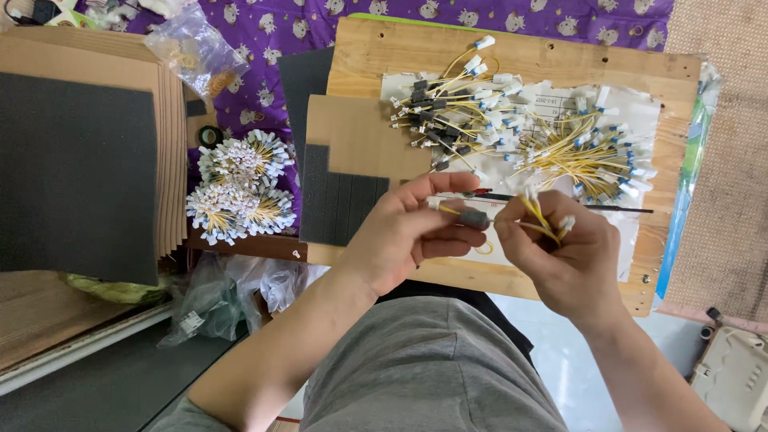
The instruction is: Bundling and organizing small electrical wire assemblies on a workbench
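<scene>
Hands over worktop's near edge: left hand [408,232] pinches grey sleeve [474,217] on yellow cable [538,218]; right hand [560,248] closed round cable's white-plug end. Loose cables [552,136] heaped toward far edge look undone; tied bundles [238,186] off left edge look finished.

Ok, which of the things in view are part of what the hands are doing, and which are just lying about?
In hand:
- left hand pinching a grey sleeve
- right hand holding yellow wires with white plugs
- loose wire pile on the wooden board

Lying about:
- bundled wires
- cardboard stack with dark foam sheet
- clear plastic bags
- tape roll
- purple cloth
</scene>
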